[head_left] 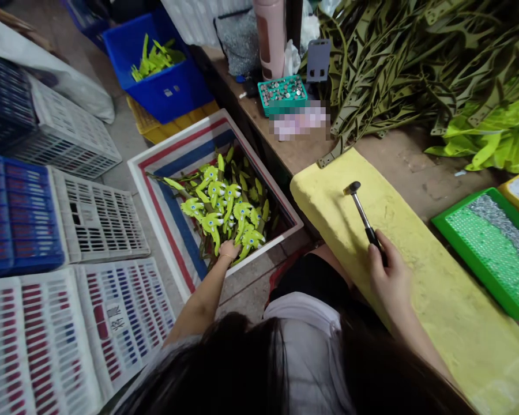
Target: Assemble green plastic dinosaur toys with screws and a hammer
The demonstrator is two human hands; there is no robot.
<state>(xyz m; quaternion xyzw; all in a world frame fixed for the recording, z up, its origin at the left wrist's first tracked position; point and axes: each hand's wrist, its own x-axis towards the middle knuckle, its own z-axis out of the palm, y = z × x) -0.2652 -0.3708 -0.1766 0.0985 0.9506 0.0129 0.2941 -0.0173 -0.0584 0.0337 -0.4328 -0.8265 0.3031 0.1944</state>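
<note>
My left hand (229, 250) reaches into a white plastic bin with red and blue stripes (179, 167) and rests on a heap of lime-green leaf-shaped pieces with blue-and-white eyes (225, 202). Its fingers are hidden among the pieces. My right hand (387, 271) grips the dark handle of a small metal hammer (363, 216). The hammer's head points away from me, above a yellow foam pad (441, 323) on the table.
Several white-and-blue plastic crates (95, 219) lie at left. A blue bin of green pieces (155, 75) stands behind. On the wooden table (398, 164) are a teal tray of metal studs (282, 93), a pink bottle (270, 37), a green tray of studs (488, 248) and olive cutouts (393, 63).
</note>
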